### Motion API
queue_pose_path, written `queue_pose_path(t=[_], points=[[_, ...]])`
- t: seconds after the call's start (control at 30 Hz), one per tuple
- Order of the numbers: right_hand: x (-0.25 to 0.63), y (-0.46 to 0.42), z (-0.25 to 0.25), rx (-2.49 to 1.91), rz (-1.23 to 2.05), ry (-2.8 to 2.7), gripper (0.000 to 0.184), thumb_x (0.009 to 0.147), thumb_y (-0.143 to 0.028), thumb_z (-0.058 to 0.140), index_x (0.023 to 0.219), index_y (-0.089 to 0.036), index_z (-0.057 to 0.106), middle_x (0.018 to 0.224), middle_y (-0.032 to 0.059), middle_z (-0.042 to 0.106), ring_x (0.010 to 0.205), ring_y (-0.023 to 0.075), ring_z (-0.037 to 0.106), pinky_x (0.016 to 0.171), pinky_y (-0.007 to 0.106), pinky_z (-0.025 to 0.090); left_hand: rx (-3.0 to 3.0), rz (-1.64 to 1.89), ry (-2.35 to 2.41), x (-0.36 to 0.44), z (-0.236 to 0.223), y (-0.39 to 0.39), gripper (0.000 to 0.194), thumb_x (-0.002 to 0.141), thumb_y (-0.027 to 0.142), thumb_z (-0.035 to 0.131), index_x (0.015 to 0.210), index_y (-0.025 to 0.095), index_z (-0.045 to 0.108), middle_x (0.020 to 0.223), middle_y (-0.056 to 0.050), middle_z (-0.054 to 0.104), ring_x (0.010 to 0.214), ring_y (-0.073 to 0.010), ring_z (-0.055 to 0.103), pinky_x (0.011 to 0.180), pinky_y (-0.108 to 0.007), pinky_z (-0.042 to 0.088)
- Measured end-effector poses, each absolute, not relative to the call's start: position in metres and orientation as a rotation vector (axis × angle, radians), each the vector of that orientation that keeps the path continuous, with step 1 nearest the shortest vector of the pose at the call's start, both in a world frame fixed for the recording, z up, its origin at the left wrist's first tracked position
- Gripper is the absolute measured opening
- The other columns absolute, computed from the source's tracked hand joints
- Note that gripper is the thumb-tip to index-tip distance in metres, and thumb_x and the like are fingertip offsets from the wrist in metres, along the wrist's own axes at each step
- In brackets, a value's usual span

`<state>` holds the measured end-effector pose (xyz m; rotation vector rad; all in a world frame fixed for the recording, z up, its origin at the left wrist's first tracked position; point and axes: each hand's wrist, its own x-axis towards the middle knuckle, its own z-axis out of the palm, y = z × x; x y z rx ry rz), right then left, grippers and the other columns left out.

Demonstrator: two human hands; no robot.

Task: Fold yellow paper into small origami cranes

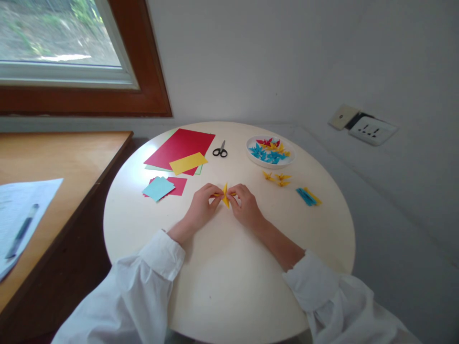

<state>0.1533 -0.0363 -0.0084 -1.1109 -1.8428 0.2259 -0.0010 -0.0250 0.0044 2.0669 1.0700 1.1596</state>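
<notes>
Between my two hands is a yellow origami crane (pixel 225 195), its wings pointing toward and away from me. The fingertips of my left hand (pixel 205 204) pinch its left end. On the opposite side, my right hand (pixel 245 204) pinches the right end. Both hands are closed, just above or on the white round table (pixel 229 286). Several small yellow cranes (pixel 278 178) sit to the right of my right hand. Behind them a white dish (pixel 271 166) holds red, yellow and blue folded cranes.
Black-handled scissors (pixel 220 150) lie beyond my hands. At the left are a large red sheet (pixel 179 148), a yellow paper strip (pixel 188 163) and light blue squares (pixel 158 188). Blue and yellow folded strips (pixel 308 196) lie right. A wooden desk (pixel 71 153) bears papers and a pen (pixel 22 231).
</notes>
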Motion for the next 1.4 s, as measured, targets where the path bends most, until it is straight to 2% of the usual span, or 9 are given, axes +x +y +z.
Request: queue_pose_path(t=[0.37, 0.8, 1.2, 1.4], points=[[0.1540, -0.0385, -0.0045, -1.163, 0.324, -1.766, 0.004, 0.080, -0.019, 0.054, 0.079, -0.020, 0.058, 0.078, 0.0031, 0.064, 0.072, 0.0155, 0.058, 0.060, 0.027, 0.044, 2.103, 1.206, 1.110, -0.0025, 0.0049, -0.0245, 0.012, 0.075, 0.008, 0.051, 0.072, 0.018, 0.058, 0.075, -0.002, 0.056, 0.066, -0.0127, 0.056, 0.061, -0.025, 0.046], [0.1560, -0.0382, -0.0055, -1.127, 0.305, -1.722, 0.007, 0.079, -0.019, 0.058, 0.073, -0.019, 0.059, 0.071, 0.0016, 0.062, 0.067, 0.0147, 0.056, 0.058, 0.027, 0.043, 2.076, 1.240, 1.135, -0.0043, 0.0043, -0.0228, 0.013, 0.074, 0.009, 0.054, 0.068, 0.018, 0.060, 0.069, 0.000, 0.056, 0.061, -0.0113, 0.054, 0.056, -0.023, 0.042], [0.1571, -0.0391, -0.0029, -1.134, 0.376, -1.648, 0.007, 0.078, -0.021, 0.058, 0.073, -0.020, 0.062, 0.071, 0.0017, 0.063, 0.067, 0.0144, 0.056, 0.059, 0.027, 0.043, 2.019, 1.260, 1.142, -0.0057, 0.0056, -0.0228, 0.012, 0.076, 0.015, 0.057, 0.065, 0.018, 0.061, 0.066, 0.000, 0.056, 0.060, -0.0116, 0.053, 0.055, -0.024, 0.042], [0.1571, -0.0401, -0.0005, -1.175, 0.516, -1.537, 0.009, 0.077, -0.024, 0.057, 0.075, -0.020, 0.065, 0.074, 0.0023, 0.067, 0.070, 0.0153, 0.059, 0.061, 0.028, 0.044, 1.772, 1.275, 1.166, -0.0059, 0.0052, -0.0196, 0.011, 0.073, 0.023, 0.062, 0.064, 0.017, 0.061, 0.064, 0.000, 0.059, 0.060, -0.0120, 0.054, 0.055, -0.025, 0.042]])
